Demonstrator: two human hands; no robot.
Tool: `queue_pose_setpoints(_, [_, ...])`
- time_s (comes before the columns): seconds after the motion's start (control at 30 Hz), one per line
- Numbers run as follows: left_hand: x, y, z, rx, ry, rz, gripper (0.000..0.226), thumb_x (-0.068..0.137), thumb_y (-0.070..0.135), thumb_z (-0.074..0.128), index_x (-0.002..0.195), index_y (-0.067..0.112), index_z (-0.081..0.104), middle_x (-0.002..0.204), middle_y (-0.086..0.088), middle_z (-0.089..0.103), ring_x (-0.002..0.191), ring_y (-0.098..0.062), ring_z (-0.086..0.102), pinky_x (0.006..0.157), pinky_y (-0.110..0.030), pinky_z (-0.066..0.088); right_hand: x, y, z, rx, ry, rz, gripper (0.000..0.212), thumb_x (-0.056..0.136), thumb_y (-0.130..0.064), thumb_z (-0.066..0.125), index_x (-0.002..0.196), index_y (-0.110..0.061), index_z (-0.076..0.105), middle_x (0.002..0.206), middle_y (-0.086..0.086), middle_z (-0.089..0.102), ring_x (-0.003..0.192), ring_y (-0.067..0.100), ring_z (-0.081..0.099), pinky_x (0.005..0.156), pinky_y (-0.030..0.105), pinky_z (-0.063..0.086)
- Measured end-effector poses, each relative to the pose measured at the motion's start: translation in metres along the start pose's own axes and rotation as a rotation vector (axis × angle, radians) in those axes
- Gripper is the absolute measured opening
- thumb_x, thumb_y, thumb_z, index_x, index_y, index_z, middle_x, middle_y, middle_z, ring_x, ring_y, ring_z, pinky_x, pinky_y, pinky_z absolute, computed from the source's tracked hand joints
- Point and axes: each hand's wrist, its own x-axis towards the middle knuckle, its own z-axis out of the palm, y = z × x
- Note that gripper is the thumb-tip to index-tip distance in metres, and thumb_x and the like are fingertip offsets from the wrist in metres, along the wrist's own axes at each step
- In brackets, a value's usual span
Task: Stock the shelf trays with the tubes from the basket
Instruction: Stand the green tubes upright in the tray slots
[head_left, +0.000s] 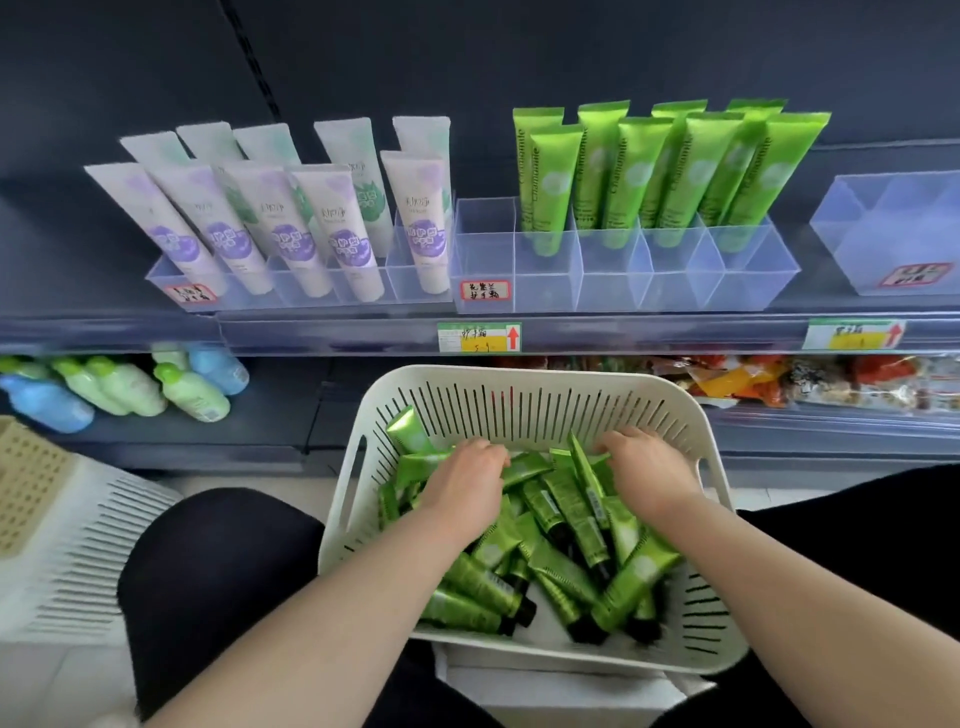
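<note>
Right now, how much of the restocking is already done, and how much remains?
Done: green tubes already stand in the rear slots of the middle clear tray. In hand: the left hand and right hand are both down among the tubes in the white basket. Left: the tray's front slots and leftmost column are empty, and the basket holds many tubes.
</note>
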Motion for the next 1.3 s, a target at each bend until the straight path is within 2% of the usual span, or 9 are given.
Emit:
queue_pose_setpoints(0.1, [-0.003,-0.004,0.016,-0.034,-0.015,-0.021,0.031,0.097,0.009,0.052,0.127,0.014,0.058,0.128,0.0,0.057,0.12,-0.014,0.05,0.101,-0.028,0.044,0.005,0.0,0.01,0.007,-0.074,0.046,0.059,0.084,0.007,0.045,0.131,-0.027,0.051,0.128,0.0,0.056,0.114,0.02,0.053,0.08,0.035,0.05])
queue_pose_setpoints(0.33, [-0.012,-0.02,0.031,-0.089,-0.001,-0.076,0.034,0.098,0.008,0.05,0.13,0.017,0.056,0.133,0.003,0.055,0.126,-0.011,0.046,0.103,-0.025,0.04,0.021,-0.006,0.04,0.009,-0.165,0.05,0.054,0.086,0.001,0.044,0.138,-0.014,0.043,0.132,0.011,0.051,0.123,0.029,0.045,0.1,0.039,0.04])
queue_pose_setpoints(0.53, [-0.007,-0.023,0.037,-0.107,-0.008,-0.119,0.034,0.098,0.008,0.05,0.13,0.016,0.056,0.132,0.002,0.054,0.125,-0.013,0.047,0.1,-0.026,0.041,0.031,-0.008,0.055,0.094,-0.316,-0.03,0.032,0.092,-0.004,0.049,0.109,-0.027,0.064,0.119,0.0,0.059,0.101,0.017,0.056,0.088,0.029,0.048])
queue_pose_setpoints(0.73, [-0.005,-0.023,0.038,-0.133,-0.004,-0.116,0.034,0.098,0.007,0.051,0.13,0.016,0.055,0.134,0.0,0.054,0.126,-0.014,0.047,0.103,-0.027,0.041,0.033,-0.012,0.065,0.192,-0.2,0.077,0.019,0.094,-0.012,0.048,0.112,-0.017,0.044,0.09,0.005,0.062,0.08,0.023,0.059,0.071,0.035,0.049])
queue_pose_setpoints(0.87, [-0.005,-0.026,0.04,-0.149,-0.001,-0.147,0.033,0.098,0.008,0.051,0.13,0.016,0.056,0.134,-0.001,0.054,0.125,-0.014,0.049,0.102,-0.027,0.041,0.038,-0.012,0.068,0.247,-0.308,0.111,0.045,0.095,-0.032,0.052,0.135,-0.02,0.036,0.111,0.009,0.065,0.102,0.028,0.059,0.087,0.042,0.05])
queue_pose_setpoints(1.03, [-0.004,-0.028,0.04,-0.167,0.005,-0.194,0.033,0.097,0.007,0.052,0.128,0.016,0.058,0.131,-0.001,0.056,0.122,-0.014,0.051,0.101,-0.027,0.043,0.037,-0.016,0.057,0.127,-0.367,-0.022,0.047,0.09,-0.042,0.058,0.133,-0.027,0.046,0.124,0.003,0.054,0.125,0.027,0.042,0.107,0.048,0.032])
queue_pose_setpoints(1.17, [-0.006,-0.032,0.039,-0.148,-0.044,-0.2,0.031,0.097,0.007,0.051,0.126,0.015,0.059,0.128,-0.001,0.057,0.118,-0.017,0.053,0.095,-0.03,0.046,0.029,-0.024,0.036,0.258,-0.347,-0.096,0.018,0.091,-0.038,0.057,0.102,-0.025,0.053,0.088,-0.007,0.054,0.091,0.018,0.057,0.082,0.037,0.049])
queue_pose_setpoints(1.23, [-0.006,-0.03,0.039,-0.136,-0.084,-0.161,0.031,0.096,0.007,0.051,0.125,0.014,0.06,0.125,-0.003,0.059,0.114,-0.019,0.055,0.091,-0.028,0.045,0.023,-0.026,0.024,0.323,-0.261,-0.092,0.015,0.092,-0.035,0.057,0.101,-0.024,0.05,0.08,-0.01,0.056,0.074,0.013,0.058,0.065,0.031,0.05])
queue_pose_setpoints(1.3, [-0.005,-0.027,0.042,-0.128,-0.141,-0.113,0.035,0.095,0.005,0.052,0.128,0.014,0.059,0.125,-0.005,0.06,0.112,-0.022,0.058,0.091,-0.029,0.047,0.017,-0.026,0.011,0.33,-0.094,-0.14,0.018,0.093,-0.031,0.057,0.107,-0.022,0.051,0.085,-0.009,0.059,0.075,0.014,0.058,0.065,0.032,0.05])
